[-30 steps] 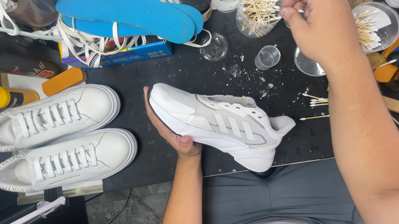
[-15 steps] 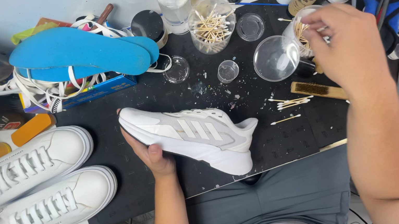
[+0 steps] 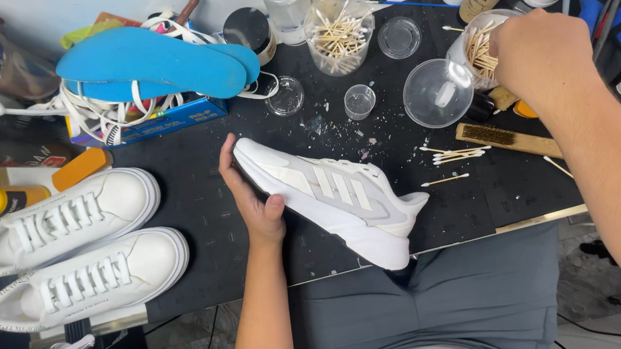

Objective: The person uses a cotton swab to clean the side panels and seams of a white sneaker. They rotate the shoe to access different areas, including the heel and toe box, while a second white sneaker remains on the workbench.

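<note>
Cradled from beneath, the white sneaker [image 3: 335,199] is held in the left hand [image 3: 252,195], the fingers curled under the sole near the heel end and the thumb pressed over the upper edge, so the grip is closed firmly on the shoe. The sneaker is kept tilted on its side at the front edge of the black work mat [image 3: 204,174], its toe reaching past the edge over the lap, which leaves its grey-striped side turned up where it can be seen.

The right hand [image 3: 543,53] is set over a clear cup of cotton swabs [image 3: 477,51], the fingers bunched together down at the sticks; whether a swab is actually pinched cannot be told, since the fingertips are hidden by the back of the hand. An empty clear bowl [image 3: 437,90] lies just beside that cup, and a wooden brush [image 3: 506,139] with a few loose swabs [image 3: 451,155] is left near it on the mat.

Well apart to the left, a pair of white laced shoes [image 3: 75,246] is parked side by side. Blue insoles [image 3: 154,62] and loose laces are piled on a box at the back, clear of the working space.
</note>
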